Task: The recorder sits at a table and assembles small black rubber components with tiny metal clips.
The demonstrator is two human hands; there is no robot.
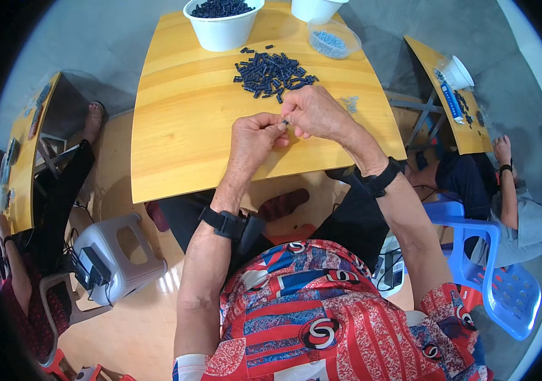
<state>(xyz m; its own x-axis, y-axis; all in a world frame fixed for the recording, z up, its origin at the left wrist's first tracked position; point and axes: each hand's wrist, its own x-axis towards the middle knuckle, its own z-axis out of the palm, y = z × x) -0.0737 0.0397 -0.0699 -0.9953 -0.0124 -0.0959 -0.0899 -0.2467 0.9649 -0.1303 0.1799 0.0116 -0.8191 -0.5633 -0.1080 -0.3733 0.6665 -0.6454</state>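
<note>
My left hand (pixel 257 138) is closed in a pinch just over the near half of the wooden table. A small dark piece (pixel 285 122) shows at its fingertips, mostly covered by fingers. My right hand (pixel 316 114) meets it there, thumb and fingers pressed together at the same spot; whatever it grips is hidden. Just beyond both hands spreads a pile of small black plastic pieces (pixel 271 72). Right of my right hand lies a little group of tiny pale pieces (pixel 350 103), too small to name.
Toward the table's (pixel 188 140) far edge stand a white tub (pixel 223 33) heaped with black pieces, another white tub (pixel 316 9) and a clear round container (pixel 334 39) of light blue pieces. People sit at side tables, left and right. A blue plastic chair (pixel 493 260) is at right.
</note>
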